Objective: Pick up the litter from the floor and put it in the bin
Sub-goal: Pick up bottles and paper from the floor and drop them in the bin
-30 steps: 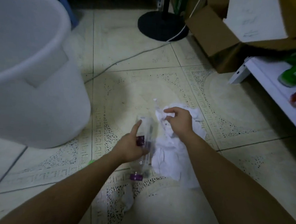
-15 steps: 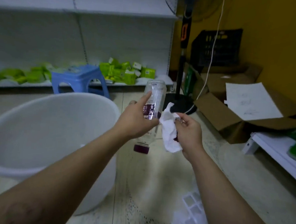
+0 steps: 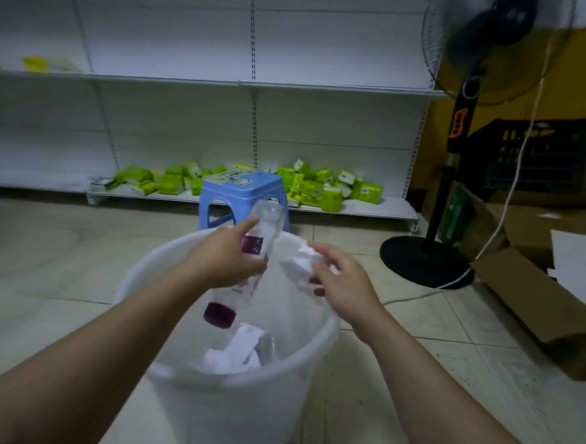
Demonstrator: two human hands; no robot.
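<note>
Centrally, bin (image 3: 224, 416): round, white, standing on the tiled floor (image 3: 42, 258) directly below the camera; both forearms reach over its rim.
Left hand (image 3: 225, 260): above the bin's opening, towards 11 o'clock; its fingers are wrapped round the middle of a bottle, with the forefinger stretched along the side.
Bottle (image 3: 267, 227): clear plastic with a dark purple label, held tilted and upside down; its base points up towards 1 o'clock.
Cap (image 3: 219, 315): dark purple, at the bottle's low end, hanging inside the bin's mouth towards 7 o'clock from the hand.
Right hand (image 3: 344, 286): above the bin's rim at 2 o'clock; its fingers curl round a crumpled paper, though motion blur softens the grip.
Paper (image 3: 297, 266): white, crumpled, sticking out of the right hand towards the bottle, just beside it and over the bin.
Inside the bin: more white scraps (image 3: 239, 349) lie on the bottom.
Stool (image 3: 242, 188): small, blue, plastic, at 12 o'clock just beyond the bin.
Shelves (image 3: 258, 86): white, along the far wall; green packs (image 3: 321, 189) are heaped on the lowest one at 12 to 1 o'clock.
Fan (image 3: 464, 95): black, standing, at 2 o'clock, with a white cord (image 3: 513, 187) hanging beside it.
Box (image 3: 534, 298): open cardboard, on the floor at 3 o'clock.
Crate (image 3: 536, 151): black, behind the fan at 2 o'clock.
</note>
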